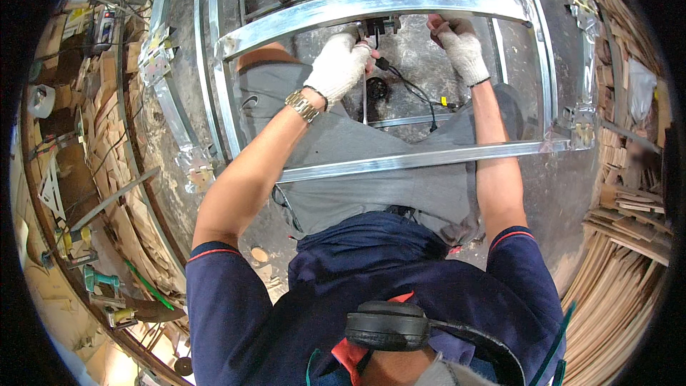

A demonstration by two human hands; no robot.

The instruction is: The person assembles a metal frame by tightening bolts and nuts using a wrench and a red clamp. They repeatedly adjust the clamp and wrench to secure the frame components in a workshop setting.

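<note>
My left hand (339, 66), in a white knit glove with bare fingertips, is closed beside a black bracket-like part (380, 26) under the curved metal crossbar (371, 10). A thin dark rod (377, 38) hangs from that part by my fingertips; whether they grip it is unclear. On the other side, my right hand (461, 47), gloved the same way, has its fingers bent together just below the crossbar. Anything between them is hidden. A black cable (411, 86) with a plug-like end hangs between my hands, with a yellow tag (444, 101) on it.
The metal frame (421, 159) surrounds my forearms, one square tube crossing above my lap. Wrapped metal brackets (156, 56) sit at its joints. Wood offcuts (107, 164) and a green power tool (100, 280) lie left; stacked wood strips (614, 307) stand right.
</note>
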